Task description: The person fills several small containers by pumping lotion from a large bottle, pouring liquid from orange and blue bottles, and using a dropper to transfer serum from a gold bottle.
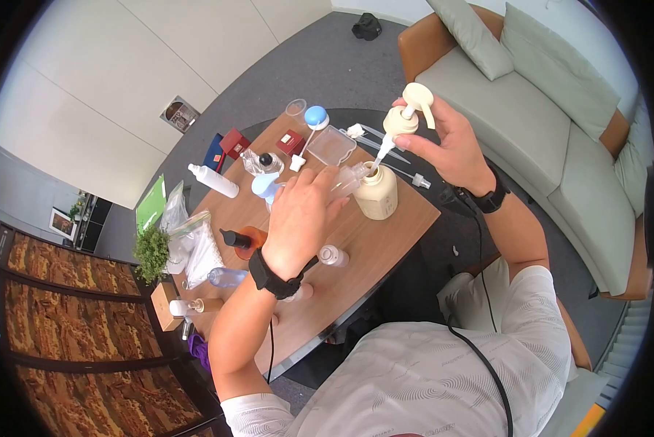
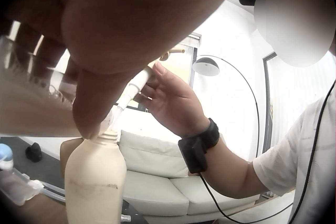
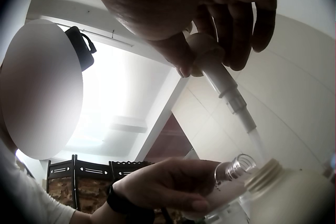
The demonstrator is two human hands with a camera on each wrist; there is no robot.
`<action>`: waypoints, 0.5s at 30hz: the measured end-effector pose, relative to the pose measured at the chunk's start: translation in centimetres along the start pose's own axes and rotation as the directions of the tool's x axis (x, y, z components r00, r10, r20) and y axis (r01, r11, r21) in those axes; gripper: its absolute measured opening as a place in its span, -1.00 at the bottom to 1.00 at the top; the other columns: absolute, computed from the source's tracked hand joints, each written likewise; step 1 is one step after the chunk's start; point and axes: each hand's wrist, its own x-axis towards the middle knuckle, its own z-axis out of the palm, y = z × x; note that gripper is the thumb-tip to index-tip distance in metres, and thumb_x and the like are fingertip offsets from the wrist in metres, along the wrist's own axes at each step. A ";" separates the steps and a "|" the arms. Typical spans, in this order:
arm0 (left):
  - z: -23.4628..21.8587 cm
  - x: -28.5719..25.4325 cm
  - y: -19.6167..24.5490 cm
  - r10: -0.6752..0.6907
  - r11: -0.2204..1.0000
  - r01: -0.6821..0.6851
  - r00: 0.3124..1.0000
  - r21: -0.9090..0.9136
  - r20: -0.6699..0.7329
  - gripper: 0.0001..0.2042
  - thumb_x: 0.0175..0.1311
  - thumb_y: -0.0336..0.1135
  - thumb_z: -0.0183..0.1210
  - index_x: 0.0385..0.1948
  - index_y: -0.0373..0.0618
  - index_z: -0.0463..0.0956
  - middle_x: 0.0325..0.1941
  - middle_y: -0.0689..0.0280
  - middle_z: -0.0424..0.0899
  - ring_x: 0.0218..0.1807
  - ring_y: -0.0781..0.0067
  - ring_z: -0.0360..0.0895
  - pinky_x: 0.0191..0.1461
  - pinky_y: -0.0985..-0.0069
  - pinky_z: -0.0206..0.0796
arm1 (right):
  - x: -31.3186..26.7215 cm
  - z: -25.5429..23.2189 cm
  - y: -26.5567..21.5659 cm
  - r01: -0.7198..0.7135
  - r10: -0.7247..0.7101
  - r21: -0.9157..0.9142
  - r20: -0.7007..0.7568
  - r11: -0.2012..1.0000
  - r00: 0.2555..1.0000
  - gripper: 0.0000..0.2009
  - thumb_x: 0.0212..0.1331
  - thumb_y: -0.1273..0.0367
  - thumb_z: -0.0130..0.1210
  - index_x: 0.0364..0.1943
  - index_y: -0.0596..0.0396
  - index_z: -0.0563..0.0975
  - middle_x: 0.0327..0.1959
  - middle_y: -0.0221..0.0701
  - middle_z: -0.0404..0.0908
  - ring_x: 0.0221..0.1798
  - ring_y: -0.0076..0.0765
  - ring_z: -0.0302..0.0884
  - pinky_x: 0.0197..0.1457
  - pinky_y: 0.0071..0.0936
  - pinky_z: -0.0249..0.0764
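My left hand (image 1: 301,207) grips a clear bottle (image 1: 345,183) lying nearly on its side. Cloudy liquid with bubbles shows through its wall in the left wrist view. The clear bottle's open, threaded neck (image 3: 241,166) is right at the mouth of a cream bottle (image 1: 378,199), which stands upright on the wooden table (image 1: 385,247). In my right hand (image 1: 451,146), thumb and fingers hold a cream lotion pump (image 1: 401,122) by its collar. Its tube slants down to the cream bottle's mouth; the tube's lower end is hidden.
Around my left arm stand an amber pump bottle (image 1: 248,242), a small clear bottle (image 1: 333,256) and a blue-tinted bottle (image 1: 227,277). Farther back are a white bottle (image 1: 214,180), a clear tray (image 1: 331,148) and red boxes (image 1: 290,142). A cable (image 1: 480,240) hangs from my right wrist.
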 end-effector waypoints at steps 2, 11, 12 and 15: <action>-0.1 0.0 0.0 0.002 1.000 -0.002 1.000 0.004 0.002 -0.55 0.25 -0.29 0.40 0.17 -0.14 0.57 -0.15 0.03 0.67 -0.08 -0.16 0.63 -0.02 0.07 0.44 | 0.0 0.0 -0.1 0.002 -0.002 0.007 -0.002 1.000 1.000 -0.60 0.27 0.36 0.40 0.15 0.17 0.61 -0.01 -0.38 0.71 0.05 -0.48 0.60 0.22 -0.44 0.46; -0.3 0.0 0.1 0.006 1.000 -0.006 1.000 0.007 0.005 -0.56 0.25 -0.30 0.40 0.16 -0.15 0.57 -0.15 0.03 0.66 -0.08 -0.16 0.62 -0.01 0.07 0.44 | 0.0 0.0 -0.2 -0.009 0.009 0.006 0.003 1.000 1.000 -0.61 0.27 0.36 0.39 0.14 0.17 0.61 0.00 -0.37 0.72 0.06 -0.48 0.60 0.23 -0.43 0.46; -0.3 0.1 0.1 0.006 1.000 -0.006 1.000 0.007 0.008 -0.56 0.25 -0.30 0.40 0.16 -0.15 0.57 -0.16 0.03 0.66 -0.08 -0.16 0.62 -0.01 0.07 0.44 | 0.0 0.0 -0.2 -0.011 0.011 0.007 0.004 1.000 1.000 -0.61 0.27 0.36 0.39 0.14 0.17 0.60 0.00 -0.37 0.72 0.06 -0.48 0.60 0.23 -0.43 0.46; -0.3 0.1 0.1 0.006 1.000 -0.006 1.000 0.006 0.014 -0.56 0.24 -0.30 0.40 0.16 -0.16 0.57 -0.16 0.03 0.66 -0.08 -0.16 0.62 -0.01 0.07 0.43 | 0.0 0.0 -0.2 -0.002 0.002 0.005 0.003 1.000 1.000 -0.60 0.27 0.35 0.40 0.15 0.16 0.60 -0.01 -0.37 0.72 0.06 -0.47 0.60 0.23 -0.43 0.46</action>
